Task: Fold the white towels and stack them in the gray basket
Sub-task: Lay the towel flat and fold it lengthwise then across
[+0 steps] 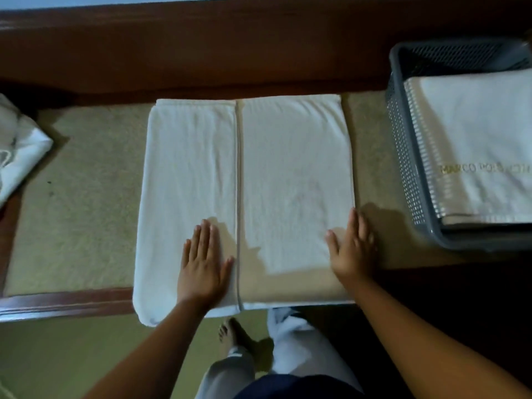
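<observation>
A white towel (pixel 244 174) lies folded flat on the beige-topped table, with a fold edge running down its middle. My left hand (pixel 203 263) rests palm down, fingers apart, on the towel's near left half. At the towel's near right edge my right hand (pixel 352 249) lies flat, partly on the towel and partly on the table. Neither hand grips anything. The gray basket (pixel 403 145) stands at the right and holds folded white towels (pixel 478 139) with gold lettering.
A crumpled white towel (pixel 20 148) lies at the table's left edge. The table (pixel 77 203) has a dark wooden rim and a wooden wall behind it. The towel's near edge overhangs the table front. Below are my legs and a bare foot (pixel 230 332).
</observation>
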`<state>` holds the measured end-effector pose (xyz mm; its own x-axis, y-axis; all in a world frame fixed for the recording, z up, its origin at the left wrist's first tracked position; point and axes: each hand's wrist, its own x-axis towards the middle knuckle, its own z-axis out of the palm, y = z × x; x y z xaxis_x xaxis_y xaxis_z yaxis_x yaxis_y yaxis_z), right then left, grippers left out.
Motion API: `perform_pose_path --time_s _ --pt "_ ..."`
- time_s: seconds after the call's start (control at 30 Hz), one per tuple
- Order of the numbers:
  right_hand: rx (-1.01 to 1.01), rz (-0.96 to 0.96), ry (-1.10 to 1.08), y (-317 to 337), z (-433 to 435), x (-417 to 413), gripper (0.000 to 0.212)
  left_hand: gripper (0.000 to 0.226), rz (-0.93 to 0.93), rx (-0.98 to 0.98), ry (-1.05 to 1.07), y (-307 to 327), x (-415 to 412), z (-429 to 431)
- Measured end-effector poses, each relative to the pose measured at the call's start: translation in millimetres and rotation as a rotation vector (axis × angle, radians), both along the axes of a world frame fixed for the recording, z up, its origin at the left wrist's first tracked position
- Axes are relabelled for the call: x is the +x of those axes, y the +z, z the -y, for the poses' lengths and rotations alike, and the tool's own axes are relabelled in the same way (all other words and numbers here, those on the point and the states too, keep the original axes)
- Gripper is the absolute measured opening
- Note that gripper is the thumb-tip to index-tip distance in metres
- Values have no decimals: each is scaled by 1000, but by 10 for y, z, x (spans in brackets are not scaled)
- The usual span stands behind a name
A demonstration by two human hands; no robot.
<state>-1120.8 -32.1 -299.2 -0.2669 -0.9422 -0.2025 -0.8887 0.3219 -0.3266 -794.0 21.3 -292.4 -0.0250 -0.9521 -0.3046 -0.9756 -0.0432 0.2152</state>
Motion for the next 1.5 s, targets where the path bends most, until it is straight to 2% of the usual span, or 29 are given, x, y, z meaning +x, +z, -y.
perform_pose_path --time_s 0.13,0.27,0.37,0.5,0.63,0.73,0.83,0.93,1.03,1.1,1.2,1.27,1.3,1.4,1.5 --pt "-8 6 -176 150 -771 91 81 76 -25 26 -89 6 28 -724" --pt "83 186 -244 346 -799 74 70 76 -75 86 -103 75 109 -1205" --pt "163 293 -272 429 -650 72 59 78 -202 101 -67 195 201 -1326" --pt "294 409 -365 498 -653 121 38 71 -319 83 101 424 475 -1497" --pt "194 453 -405 531 -951 192 31 68 -291 91 86 594 836 -1751" --pt "180 480 -372 586 -1186 328 30 67 -360 122 147 668 1088 -1886" --pt "93 434 -290 692 -1262 633 26 64 -414 98 214 773 1256 -1999" --pt "-12 490 -256 855 -1280 1250 35 62 -429 80 239 859 1367 -2161" --pt "-44 532 -98 913 -1370 2006 33 60 -430 64 254 871 1436 -2298" --pt "52 514 91 921 -1455 2488 39 59 -425 58 277 871 1464 -2348" --pt "350 488 492 839 -1552 2942 66 58 -419 65 323 859 1481 -2395" --pt "475 425 729 776 -1583 3025 77 58 -411 75 352 834 1480 -2408" --pt "452 391 789 755 -1572 3004 76 57 -406 82 364 824 1472 -2406" --pt "215 295 794 751 -1400 2798 66 52 -405 94 389 781 1393 -2344" --pt "150 128 840 705 -1079 2446 65 46 -415 101 380 736 1217 -2190"
